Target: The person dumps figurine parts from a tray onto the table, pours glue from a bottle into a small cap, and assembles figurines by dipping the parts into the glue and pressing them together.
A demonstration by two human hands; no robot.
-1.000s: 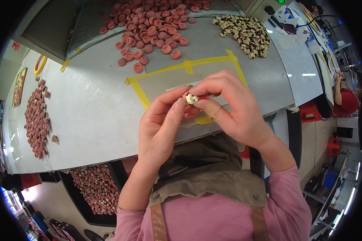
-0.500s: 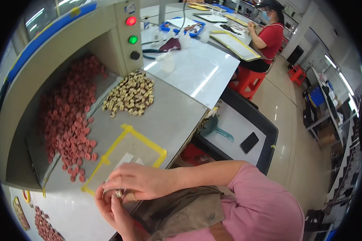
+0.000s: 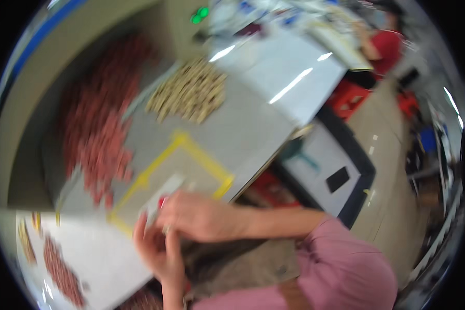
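Observation:
Motion blurs this moment. My left hand [image 3: 159, 253] is below the taped square, fingers curled and thumb raised. At its thumb tip is a small cream-coloured piece [image 3: 167, 229], which it seems to pinch. My right hand [image 3: 199, 214] lies over the square's near part, its fingers bent down close to the left hand's. A small bright red thing [image 3: 163, 201] shows by the right fingers; whether they grip it is hidden. Under the hands, a whitish strip [image 3: 165, 192] lies inside the yellow tape outline [image 3: 144, 178].
Red round pieces [image 3: 101, 139] heap inside the machine's arched opening, spilling out. Cream-and-brown pieces [image 3: 188, 93] form a pile beside it. More reddish pieces [image 3: 62, 271] lie lower left. On the right, a black-rimmed tray [image 3: 364, 165] holds a phone [image 3: 338, 179] and a teal scoop [image 3: 307, 159]. Far off sits a co-worker [image 3: 387, 51].
The view has shifted, with the table sliding down and right. My hands have drawn slightly apart, and a red thing now shows by the right fingers. The machine's red light has left view.

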